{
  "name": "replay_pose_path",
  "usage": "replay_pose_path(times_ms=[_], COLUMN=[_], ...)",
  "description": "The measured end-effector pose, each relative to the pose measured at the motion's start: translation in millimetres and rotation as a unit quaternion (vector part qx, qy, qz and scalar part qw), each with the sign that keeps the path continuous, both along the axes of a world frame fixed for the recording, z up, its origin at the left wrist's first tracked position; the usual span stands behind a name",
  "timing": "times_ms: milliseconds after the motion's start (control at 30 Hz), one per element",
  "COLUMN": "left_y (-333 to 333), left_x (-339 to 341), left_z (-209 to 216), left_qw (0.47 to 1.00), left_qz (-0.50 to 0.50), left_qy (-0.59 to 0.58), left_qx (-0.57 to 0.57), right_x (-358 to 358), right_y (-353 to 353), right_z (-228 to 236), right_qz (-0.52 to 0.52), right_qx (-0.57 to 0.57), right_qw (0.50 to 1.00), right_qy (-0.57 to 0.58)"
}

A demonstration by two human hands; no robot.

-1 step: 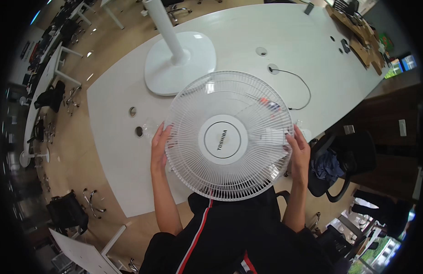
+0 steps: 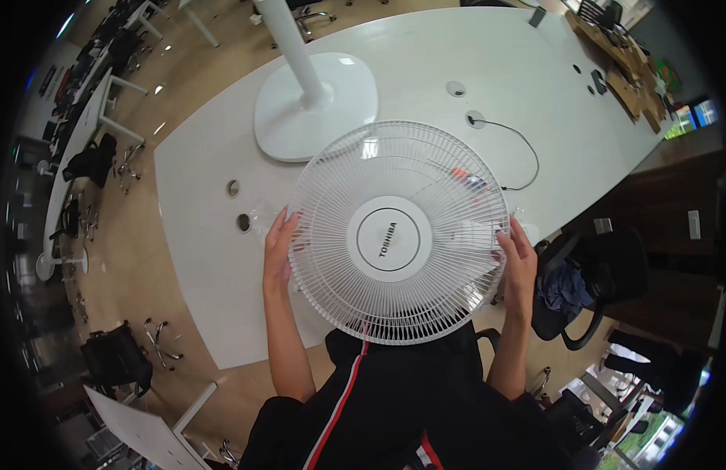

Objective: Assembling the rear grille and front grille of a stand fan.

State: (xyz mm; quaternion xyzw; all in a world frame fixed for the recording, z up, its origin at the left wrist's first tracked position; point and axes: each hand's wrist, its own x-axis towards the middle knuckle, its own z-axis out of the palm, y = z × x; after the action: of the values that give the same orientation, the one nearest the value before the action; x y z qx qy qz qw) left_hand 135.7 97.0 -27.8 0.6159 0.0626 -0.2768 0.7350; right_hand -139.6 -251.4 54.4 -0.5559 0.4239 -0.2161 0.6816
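Between my hands is a round white fan grille [image 2: 389,238], a wire cage with a solid disc at its centre. My left hand [image 2: 280,244] grips its left rim, thumb and fingers closed on the wires. On the opposite rim my right hand [image 2: 517,254] holds it the same way. The grille is held over the near edge of the white table [image 2: 198,282], its face toward me. Beyond it stands a white fan base [image 2: 281,110] with an upright pole [image 2: 288,39]. Through the wires I see blurred small things, some orange and blue, that I cannot make out.
A thin black cable [image 2: 527,145] curves from a round hole in the tabletop. Torn brown cardboard [image 2: 629,78] lies at the far right. A black chair [image 2: 602,274] with a blue cloth [image 2: 565,286] stands right of the table. Clear plastic wrap [image 2: 261,218] lies beside my left hand.
Everything in the view has shifted slightly to the right. My grip on the fan grille looks the same.
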Motion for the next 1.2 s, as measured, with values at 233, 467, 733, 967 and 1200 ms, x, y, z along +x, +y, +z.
replay_pose_path(times_ms=[233,467,733,967,1200], left_y=[1,-8,0,-4,-2], left_x=[-3,5,6,9,16], left_z=[26,30,15,18,1], left_qw=[0.996,0.995,0.994,0.992,0.999], left_qz=[-0.002,-0.007,0.013,0.000,0.012], left_qy=[0.033,0.002,0.010,0.023,0.041], left_qx=[0.081,0.095,0.110,0.121,0.014], right_x=[1,-4,-6,-7,0], right_y=[-7,-15,-28,-33,-27], right_z=[-7,-5,-24,-17,-14], right_qz=[-0.003,0.015,-0.020,-0.012,-0.010], right_qx=[-0.030,-0.044,-0.054,-0.075,-0.065], right_qw=[0.998,0.995,0.993,0.983,0.992], right_qy=[0.062,0.085,0.099,0.164,0.104])
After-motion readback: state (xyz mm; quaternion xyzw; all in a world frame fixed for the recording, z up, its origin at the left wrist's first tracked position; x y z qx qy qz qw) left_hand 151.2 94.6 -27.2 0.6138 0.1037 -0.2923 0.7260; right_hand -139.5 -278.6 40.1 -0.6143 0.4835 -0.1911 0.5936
